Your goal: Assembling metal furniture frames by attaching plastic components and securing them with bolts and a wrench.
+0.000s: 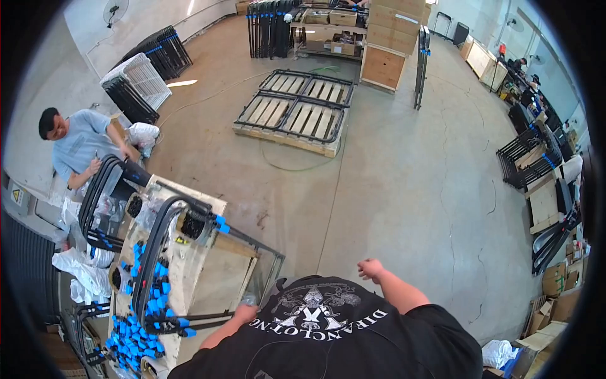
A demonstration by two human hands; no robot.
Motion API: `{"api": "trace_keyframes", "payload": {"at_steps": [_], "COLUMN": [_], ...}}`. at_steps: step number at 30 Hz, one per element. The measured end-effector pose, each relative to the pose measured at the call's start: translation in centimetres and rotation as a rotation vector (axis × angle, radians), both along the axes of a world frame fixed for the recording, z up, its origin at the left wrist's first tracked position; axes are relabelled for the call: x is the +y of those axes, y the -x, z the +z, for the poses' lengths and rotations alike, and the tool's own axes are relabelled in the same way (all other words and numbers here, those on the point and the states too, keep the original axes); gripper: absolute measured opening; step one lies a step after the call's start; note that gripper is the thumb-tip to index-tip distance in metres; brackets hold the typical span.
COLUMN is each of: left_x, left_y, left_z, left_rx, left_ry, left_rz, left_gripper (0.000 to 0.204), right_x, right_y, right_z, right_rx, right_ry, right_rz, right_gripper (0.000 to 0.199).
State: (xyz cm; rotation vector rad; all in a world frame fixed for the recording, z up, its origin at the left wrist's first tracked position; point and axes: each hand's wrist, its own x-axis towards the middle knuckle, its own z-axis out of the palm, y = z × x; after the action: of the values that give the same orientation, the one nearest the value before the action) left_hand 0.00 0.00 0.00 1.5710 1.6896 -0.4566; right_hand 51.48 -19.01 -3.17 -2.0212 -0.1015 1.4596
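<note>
My left hand [245, 312] is low and left of my body, closed at the near end of a black tubular metal frame [146, 278]; its fingers are partly hidden. The frame has blue plastic fittings and rests across a wooden workbench [199, 260]. Under and beside it lies a heap of blue and black plastic parts [129, 341]. A box of small black parts [191, 225] sits at the bench's far end, near a small yellow tool [182, 240]. Held out over the floor, my right hand [370, 270] is empty, its fingers loosely bent and apart.
At the left, a co-worker [85, 142] handles another black tubular frame [101, 196]. Ahead, a wooden pallet [284, 140] carries flat black frames on the floor. Cartons [392, 28] and a shelf stand farther back. More frames [527, 158] and boxes line the right side.
</note>
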Motion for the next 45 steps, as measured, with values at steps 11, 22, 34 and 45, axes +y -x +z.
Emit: {"api": "trace_keyframes", "payload": {"at_steps": [11,22,34,45], "left_x": [21.5,51.7,52.3,60.7], "left_y": [-14.9,-58.2,-79.3,-82.9], "left_z": [-13.7,-7.8,-4.9,-8.9], "left_rx": [-0.006,-0.151,-0.106,0.257], "left_ry": [-0.106,0.002,0.056,0.294], "left_rz": [-0.848,-0.143,-0.323,-0.647], "left_gripper": [0.028,0.045,0.042,0.035], "right_x": [2.1,1.9,18.6,43.5], "right_y": [-16.0,-29.6,-67.8,-93.0], "right_z": [4.3,4.5,0.2,1.7], "right_rx": [-0.311,-0.344,-0.315,-0.244], "right_ry": [0.378,0.293,0.308,0.041], "right_rz": [0.009,-0.513,0.088,-0.451], "right_gripper": [0.022,0.026,0.019,0.032]}}
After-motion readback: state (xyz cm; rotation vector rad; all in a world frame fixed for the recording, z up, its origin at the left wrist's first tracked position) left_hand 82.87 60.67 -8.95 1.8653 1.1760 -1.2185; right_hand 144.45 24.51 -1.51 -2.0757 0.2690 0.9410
